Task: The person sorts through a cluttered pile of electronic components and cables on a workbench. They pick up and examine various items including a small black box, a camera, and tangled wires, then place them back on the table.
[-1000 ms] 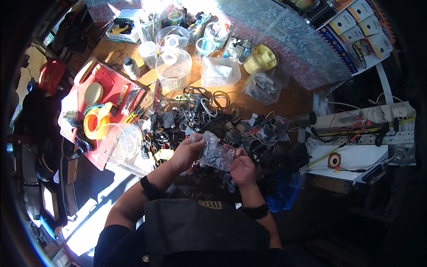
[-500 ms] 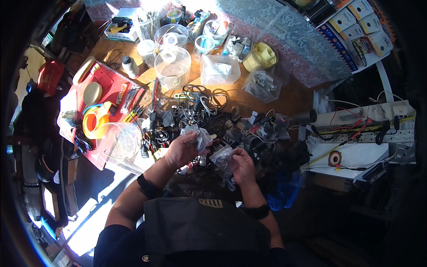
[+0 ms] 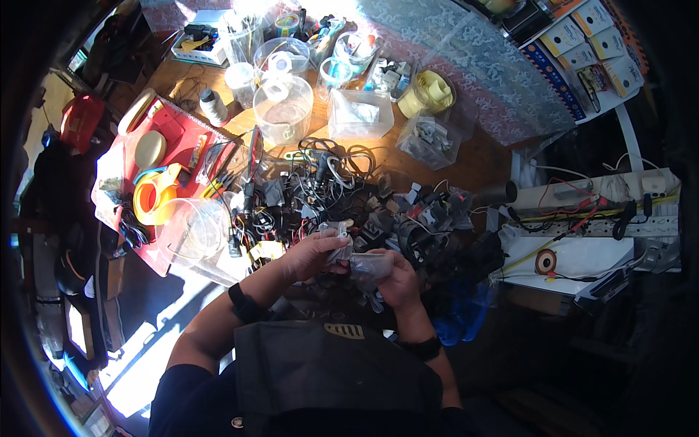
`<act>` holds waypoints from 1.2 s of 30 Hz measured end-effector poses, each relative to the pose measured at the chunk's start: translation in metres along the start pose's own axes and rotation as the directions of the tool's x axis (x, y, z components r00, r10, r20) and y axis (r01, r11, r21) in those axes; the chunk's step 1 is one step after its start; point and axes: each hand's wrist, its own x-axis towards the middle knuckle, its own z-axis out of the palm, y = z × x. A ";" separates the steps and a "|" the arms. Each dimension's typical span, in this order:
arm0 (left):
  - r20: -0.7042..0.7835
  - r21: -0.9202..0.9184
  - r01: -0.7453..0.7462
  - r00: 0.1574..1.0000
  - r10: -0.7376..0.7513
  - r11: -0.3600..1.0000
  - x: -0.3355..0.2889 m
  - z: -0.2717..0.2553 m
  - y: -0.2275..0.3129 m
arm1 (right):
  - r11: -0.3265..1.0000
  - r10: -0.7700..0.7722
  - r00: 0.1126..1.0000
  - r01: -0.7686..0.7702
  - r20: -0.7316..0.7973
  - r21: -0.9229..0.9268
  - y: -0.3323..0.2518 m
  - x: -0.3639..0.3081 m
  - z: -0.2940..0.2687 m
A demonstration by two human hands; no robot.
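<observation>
Both hands are close together over the near edge of a cluttered wooden table. My left hand (image 3: 313, 253) is closed on a crumpled clear plastic bag (image 3: 341, 251), with something pale inside that is too small to make out. A second small clear plastic bag (image 3: 369, 266) is pinched in my right hand (image 3: 398, 282), and the two bags almost meet. Just beyond my hands lies a heap of black cables (image 3: 320, 175), tangled with connectors. Dark plug adapters (image 3: 378, 222) are piled to the right of it.
At the back stand clear plastic tubs (image 3: 282, 113), a spool of grey thread (image 3: 213, 108) and a box of pale parts (image 3: 429, 138). An orange tape dispenser (image 3: 155, 193) lies on a red board at left. A white power strip (image 3: 590, 191) with wires is at right.
My left hand has moved right and slightly down with its bag. The bag in my right hand has turned, and the hands are now nearer each other.
</observation>
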 end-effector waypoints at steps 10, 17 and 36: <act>0.023 0.170 0.082 0.996 -0.087 0.982 -0.006 0.008 0.006 | 0.990 0.039 0.996 -0.049 -0.080 -0.131 0.004 0.005 0.007; -0.037 0.246 0.017 0.999 -0.008 0.969 -0.009 0.014 0.006 | 0.997 -0.031 0.997 0.027 -0.067 -0.067 0.005 0.007 0.001; -0.131 0.352 -0.214 0.953 0.274 0.911 -0.001 0.004 0.007 | 0.913 -0.332 0.861 0.192 -0.385 -0.359 -0.037 0.021 -0.009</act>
